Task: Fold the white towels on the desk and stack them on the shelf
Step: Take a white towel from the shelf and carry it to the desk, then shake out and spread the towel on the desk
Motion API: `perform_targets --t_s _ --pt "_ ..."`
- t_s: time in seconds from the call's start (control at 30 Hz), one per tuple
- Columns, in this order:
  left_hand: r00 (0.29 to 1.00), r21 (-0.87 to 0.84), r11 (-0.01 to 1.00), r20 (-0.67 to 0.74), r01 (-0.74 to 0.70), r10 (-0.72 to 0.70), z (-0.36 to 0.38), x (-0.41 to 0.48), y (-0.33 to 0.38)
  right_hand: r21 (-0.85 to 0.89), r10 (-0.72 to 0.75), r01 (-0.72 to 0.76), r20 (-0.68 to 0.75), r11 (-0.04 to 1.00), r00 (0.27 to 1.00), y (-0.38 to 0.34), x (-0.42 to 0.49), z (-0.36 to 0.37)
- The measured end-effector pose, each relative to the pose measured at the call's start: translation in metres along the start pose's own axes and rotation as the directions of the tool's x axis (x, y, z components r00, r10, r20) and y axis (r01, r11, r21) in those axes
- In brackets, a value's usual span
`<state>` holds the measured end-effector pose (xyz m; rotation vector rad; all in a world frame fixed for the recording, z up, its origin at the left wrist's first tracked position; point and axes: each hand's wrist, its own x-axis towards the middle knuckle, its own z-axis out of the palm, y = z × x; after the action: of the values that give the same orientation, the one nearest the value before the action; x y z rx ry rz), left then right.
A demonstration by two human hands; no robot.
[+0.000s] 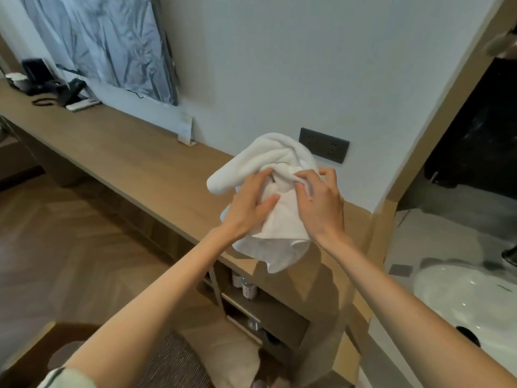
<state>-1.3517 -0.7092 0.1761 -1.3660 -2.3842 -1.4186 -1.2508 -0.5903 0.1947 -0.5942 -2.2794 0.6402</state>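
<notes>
A crumpled white towel (275,161) lies bunched at the right end of the wooden desk (126,152), with one corner hanging over the front edge. My left hand (249,203) lies on the middle of the towel, fingers reaching into its folds and thumb spread across the cloth. My right hand (321,200) pinches a fold of the towel between thumb and fingers near the top of the bunch. Open shelves (265,306) sit under the desk below the towel.
A dark wall socket panel (324,145) is right behind the towel. A telephone and dark devices (53,85) stand at the desk's far left, under a plastic-covered panel (112,43). A white basin (470,301) is at right, a woven chair seat (173,362) below.
</notes>
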Motion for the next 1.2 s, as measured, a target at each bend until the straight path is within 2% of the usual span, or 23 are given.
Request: perform_targets --t_s 0.13,0.33,0.53,0.6,0.7,0.77,0.83,1.0,1.13,1.2 --pt "0.999 -0.019 1.0 0.034 -0.004 0.004 0.034 0.049 -0.02 -0.041 0.058 -0.059 -0.026 0.997 0.998 0.033 0.037 0.013" --pt "0.985 -0.13 0.991 0.167 -0.025 0.046 0.094 0.102 -0.036 -0.188 0.153 -0.169 -0.096 0.967 0.983 0.083 0.066 0.012" --pt "0.947 -0.152 0.986 0.32 0.061 -0.01 0.154 0.129 -0.071 -0.29 0.281 -0.305 -0.123 0.907 0.952 0.129 0.079 0.039" --pt "0.889 -0.114 0.992 0.458 0.058 0.0 0.167 0.134 -0.09 -0.359 0.364 -0.37 -0.085 0.857 0.927 0.149 0.078 0.056" --pt "0.73 -0.041 0.997 0.683 0.061 -0.016 0.178 0.139 -0.12 -0.493 0.532 -0.456 0.017 0.741 0.846 0.174 0.074 0.079" --pt "0.694 -0.041 0.994 0.719 0.098 -0.039 0.18 0.143 -0.136 -0.512 0.638 -0.529 0.05 0.677 0.768 0.182 0.071 0.09" --pt "0.735 -0.057 0.997 0.678 0.054 -0.001 0.179 0.154 -0.15 -0.525 0.701 -0.579 0.047 0.623 0.712 0.185 0.069 0.1" --pt "0.808 -0.029 0.985 0.568 -0.172 0.157 0.172 0.186 -0.174 -0.569 0.746 -0.633 -0.049 0.525 0.664 0.179 0.078 0.121" --pt "0.752 0.011 0.956 0.62 -0.293 0.223 0.162 0.204 -0.193 -0.527 0.793 -0.729 -0.156 0.438 0.589 0.162 0.091 0.139" --pt "0.694 0.009 0.93 0.668 -0.367 0.267 0.158 0.214 -0.201 -0.493 0.818 -0.778 -0.205 0.388 0.538 0.155 0.098 0.144"
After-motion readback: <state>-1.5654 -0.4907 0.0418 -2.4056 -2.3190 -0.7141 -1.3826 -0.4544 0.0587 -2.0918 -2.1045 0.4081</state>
